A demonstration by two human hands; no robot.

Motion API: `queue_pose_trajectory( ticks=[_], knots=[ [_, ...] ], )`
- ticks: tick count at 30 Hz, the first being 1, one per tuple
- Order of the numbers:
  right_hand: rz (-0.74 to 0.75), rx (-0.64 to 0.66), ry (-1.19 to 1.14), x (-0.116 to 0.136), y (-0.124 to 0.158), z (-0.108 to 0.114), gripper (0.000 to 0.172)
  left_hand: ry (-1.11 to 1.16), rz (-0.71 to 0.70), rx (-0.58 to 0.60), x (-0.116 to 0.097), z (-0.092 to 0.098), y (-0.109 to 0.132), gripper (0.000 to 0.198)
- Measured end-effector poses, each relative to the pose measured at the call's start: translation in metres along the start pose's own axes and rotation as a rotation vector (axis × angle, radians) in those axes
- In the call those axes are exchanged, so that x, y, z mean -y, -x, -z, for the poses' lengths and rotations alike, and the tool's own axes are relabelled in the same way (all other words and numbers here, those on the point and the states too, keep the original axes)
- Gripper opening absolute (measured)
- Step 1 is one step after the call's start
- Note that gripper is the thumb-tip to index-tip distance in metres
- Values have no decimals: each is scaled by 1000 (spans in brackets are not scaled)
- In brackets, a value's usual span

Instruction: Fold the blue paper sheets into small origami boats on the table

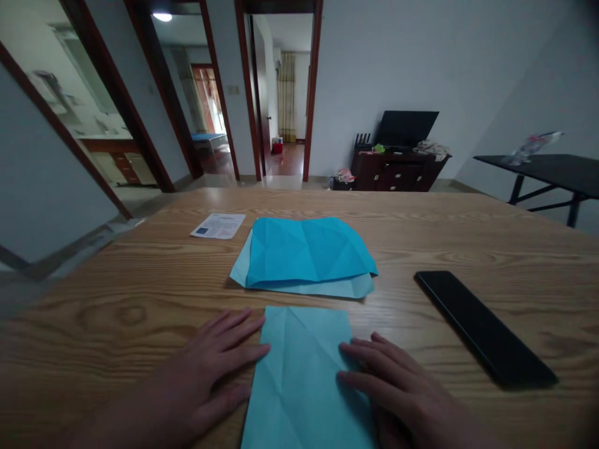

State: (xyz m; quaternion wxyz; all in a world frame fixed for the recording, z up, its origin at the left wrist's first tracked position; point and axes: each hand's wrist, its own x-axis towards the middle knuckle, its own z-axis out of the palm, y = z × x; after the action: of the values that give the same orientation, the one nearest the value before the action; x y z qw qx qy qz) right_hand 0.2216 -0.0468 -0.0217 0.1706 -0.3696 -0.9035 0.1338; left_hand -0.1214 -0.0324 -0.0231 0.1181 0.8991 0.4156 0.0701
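Note:
A light blue creased sheet of paper (299, 374) lies flat on the wooden table between my hands, its near end cut off by the frame. My left hand (218, 362) rests at its left edge, fingers spread, fingertips touching the paper. On the right edge lie the fingertips of my right hand (393, 380), its fingers apart and slightly bent; its lower part is partly hidden. Neither hand grips anything. Just beyond the sheet sits a folded, creased paper (309, 249), brighter blue on top with a paler layer showing underneath.
On the wooden table (140, 280), a black flat device (482, 324) lies to the right and a small printed card (218, 226) at the far left. Past the table are a dark cabinet (397, 174) with a screen (407, 129), and a black table (561, 171).

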Motion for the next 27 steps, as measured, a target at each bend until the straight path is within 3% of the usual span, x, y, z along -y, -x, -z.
queue_pose_trajectory(
  ticks=[5, 8, 10, 15, 21, 27],
  knots=[
    [53, 92, -79, 6, 0, 10, 59, 25, 25, 2, 8, 4, -12, 43],
    [94, 148, -53, 3, -8, 10, 55, 84, 17, 23, 12, 13, -19, 43],
    [76, 100, -39, 3, -11, 6, 47, 116, 43, 26, 13, 15, -18, 45],
    [60, -39, 63, 6, -11, -7, 41, 80, 129, -118, 16, 7, -11, 50],
    [-77, -128, 138, -10, -18, -6, 26, 115, 165, -132, 32, 10, -7, 48],
    [-38, -169, 127, -20, -21, -5, 23, 119, 226, -161, 43, 10, -8, 52]
  ],
)
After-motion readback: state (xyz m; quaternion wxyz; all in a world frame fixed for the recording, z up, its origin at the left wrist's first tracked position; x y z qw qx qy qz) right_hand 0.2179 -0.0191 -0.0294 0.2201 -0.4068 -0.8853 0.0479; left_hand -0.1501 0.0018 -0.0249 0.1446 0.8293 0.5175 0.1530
